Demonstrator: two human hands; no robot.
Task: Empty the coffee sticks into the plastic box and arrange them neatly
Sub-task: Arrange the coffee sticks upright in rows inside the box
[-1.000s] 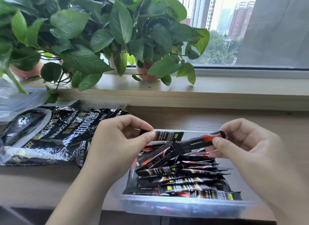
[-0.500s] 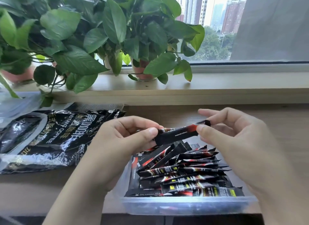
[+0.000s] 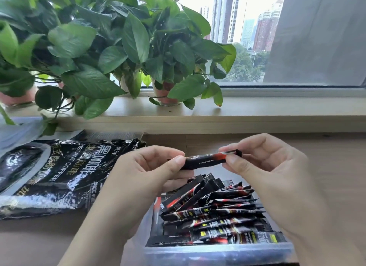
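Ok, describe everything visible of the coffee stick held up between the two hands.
The slim black foil coffee stick has a red-orange flash toward its right end, small pale print along its side and a crimped black end seal. It lies roughly level, right end slightly higher, above the clear plastic box of sticks. The left hand pinches its left end, the right hand its right end.

Bare desk (image 3: 326,166) lies right of the box (image 3: 217,252); coffee bag (image 3: 51,176) crowds its left.
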